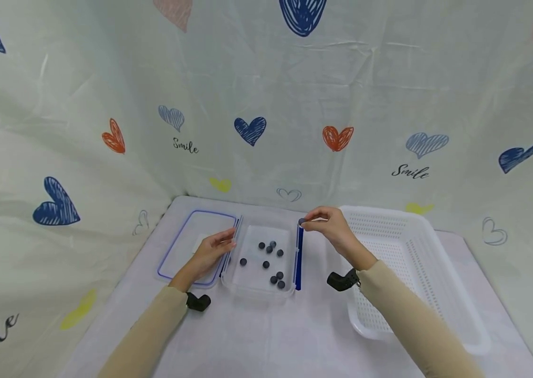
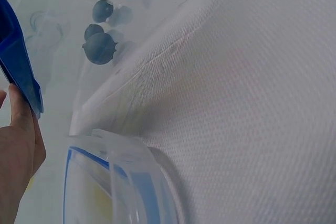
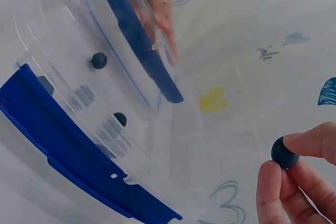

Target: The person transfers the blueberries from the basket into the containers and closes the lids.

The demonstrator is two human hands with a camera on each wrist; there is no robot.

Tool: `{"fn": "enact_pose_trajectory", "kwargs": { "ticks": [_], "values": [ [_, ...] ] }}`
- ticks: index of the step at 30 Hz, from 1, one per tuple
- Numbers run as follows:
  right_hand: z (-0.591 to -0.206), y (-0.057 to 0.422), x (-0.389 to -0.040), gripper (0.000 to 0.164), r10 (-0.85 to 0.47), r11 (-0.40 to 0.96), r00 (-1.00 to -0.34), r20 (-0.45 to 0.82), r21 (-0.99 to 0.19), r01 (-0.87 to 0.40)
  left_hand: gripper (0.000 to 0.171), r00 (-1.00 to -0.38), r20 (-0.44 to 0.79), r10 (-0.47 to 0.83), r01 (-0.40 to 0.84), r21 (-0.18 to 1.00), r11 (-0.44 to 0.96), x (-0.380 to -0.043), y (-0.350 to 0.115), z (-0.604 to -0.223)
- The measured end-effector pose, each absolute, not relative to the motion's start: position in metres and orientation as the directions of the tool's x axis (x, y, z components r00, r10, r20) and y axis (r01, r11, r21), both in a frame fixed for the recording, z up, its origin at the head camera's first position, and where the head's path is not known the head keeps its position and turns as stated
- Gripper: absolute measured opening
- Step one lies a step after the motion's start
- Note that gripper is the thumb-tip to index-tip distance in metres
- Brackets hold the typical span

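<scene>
My right hand (image 1: pixel 330 226) pinches a blueberry (image 3: pixel 284 153) between thumb and fingertips, above the right rim of a clear plastic container (image 1: pixel 257 290). Several dark blueberries (image 1: pixel 266 264) lie scattered on the container's floor. At the container's left side, my left hand (image 1: pixel 209 253) rests with fairly straight fingers against the blue latch flap (image 2: pixel 21 61). Another blue latch flap (image 3: pixel 79 150) hangs open on the right side, just below my right hand.
A clear lid with a blue seal (image 1: pixel 171 247) lies left of the container, partly under my left forearm. To the right stands a large white perforated basket (image 1: pixel 405 252), partly covered by my right forearm. A heart-printed sheet (image 1: pixel 266 94) hangs behind the table.
</scene>
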State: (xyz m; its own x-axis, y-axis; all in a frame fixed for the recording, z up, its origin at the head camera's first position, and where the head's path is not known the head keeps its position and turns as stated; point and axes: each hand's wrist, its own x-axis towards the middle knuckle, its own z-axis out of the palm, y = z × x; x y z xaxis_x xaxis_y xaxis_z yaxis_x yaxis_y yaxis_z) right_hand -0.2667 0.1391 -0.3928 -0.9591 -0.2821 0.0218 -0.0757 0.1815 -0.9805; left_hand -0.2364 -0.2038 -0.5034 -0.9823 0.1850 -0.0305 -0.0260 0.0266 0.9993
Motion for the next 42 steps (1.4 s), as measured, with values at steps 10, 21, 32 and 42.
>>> {"fn": "enact_pose_trajectory", "kwargs": {
  "ticks": [10,21,32,42],
  "values": [
    [-0.411,0.114,-0.264,0.024,-0.319,0.223,-0.947,0.035,-0.969,-0.111,0.058,-0.982,-0.023,0.188,-0.020,1.000,0.018,-0.236,-0.204,-0.504],
    [-0.423,0.093,-0.258,0.014,-0.333,0.272,-0.943,-0.030,-0.960,-0.066,0.059,-0.982,-0.029,0.186,-0.028,1.000,0.009,-0.237,-0.204,-0.502],
    [-0.436,0.084,-0.255,0.016,-0.360,0.306,-0.932,-0.044,-0.949,-0.073,0.060,-0.981,-0.028,0.192,-0.026,1.000,0.016,-0.236,-0.204,-0.503],
    [-0.434,0.084,-0.251,0.011,-0.351,0.352,-0.935,-0.053,-0.933,-0.080,0.061,-0.979,-0.027,0.200,-0.023,0.999,0.022,-0.238,-0.204,-0.507]
  ]
}}
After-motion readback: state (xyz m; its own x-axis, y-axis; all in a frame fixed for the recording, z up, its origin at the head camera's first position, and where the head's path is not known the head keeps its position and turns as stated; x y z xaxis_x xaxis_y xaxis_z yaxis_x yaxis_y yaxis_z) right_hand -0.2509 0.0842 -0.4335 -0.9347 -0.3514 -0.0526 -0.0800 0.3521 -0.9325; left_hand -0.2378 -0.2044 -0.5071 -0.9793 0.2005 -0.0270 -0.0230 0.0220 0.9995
